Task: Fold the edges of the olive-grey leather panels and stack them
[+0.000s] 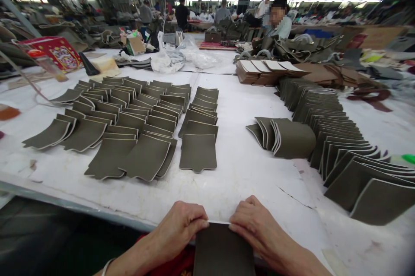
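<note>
At the table's near edge, a dark olive leather piece (224, 250) is held by its top corners, its lower end running out of the picture. My left hand (183, 226) pinches the left corner between thumb and curled fingers. On the right corner, my right hand (253, 224) grips the same way. A pale cut edge shows along the top between both hands. Just beyond lies a single row of similar leather pieces (198, 151), the nearest with a small tab on its front edge. Several overlapping rows of such pieces (147, 157) spread to the left.
A curled small stack of leather pieces (293, 138) sits right of centre, beside a long fanned row (343, 146). Brown stacked panels (259, 75) lie behind. Clear plastic bags (171, 58) and a red printed bag (55, 51) are farther back. A person (280, 21) is across the table.
</note>
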Demonstrator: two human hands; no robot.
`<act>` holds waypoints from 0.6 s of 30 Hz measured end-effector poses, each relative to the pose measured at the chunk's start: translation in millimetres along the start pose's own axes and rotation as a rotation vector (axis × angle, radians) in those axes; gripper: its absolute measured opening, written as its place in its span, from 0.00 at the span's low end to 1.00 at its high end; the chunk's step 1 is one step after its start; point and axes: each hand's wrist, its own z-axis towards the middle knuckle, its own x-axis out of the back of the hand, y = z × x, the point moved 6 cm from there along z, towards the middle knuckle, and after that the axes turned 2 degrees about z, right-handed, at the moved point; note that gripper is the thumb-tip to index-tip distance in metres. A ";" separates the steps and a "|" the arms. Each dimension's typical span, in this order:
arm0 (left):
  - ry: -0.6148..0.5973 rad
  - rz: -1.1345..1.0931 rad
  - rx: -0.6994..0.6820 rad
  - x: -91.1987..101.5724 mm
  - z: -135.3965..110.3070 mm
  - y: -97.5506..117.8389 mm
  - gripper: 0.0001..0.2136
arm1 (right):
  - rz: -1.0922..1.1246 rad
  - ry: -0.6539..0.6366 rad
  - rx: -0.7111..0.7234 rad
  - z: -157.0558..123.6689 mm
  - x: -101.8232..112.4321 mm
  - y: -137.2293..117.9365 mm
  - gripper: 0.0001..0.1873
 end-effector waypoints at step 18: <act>0.061 -0.179 0.159 -3.5 1.2 -12.4 0.12 | -0.196 0.132 0.143 -23.9 3.0 5.6 0.11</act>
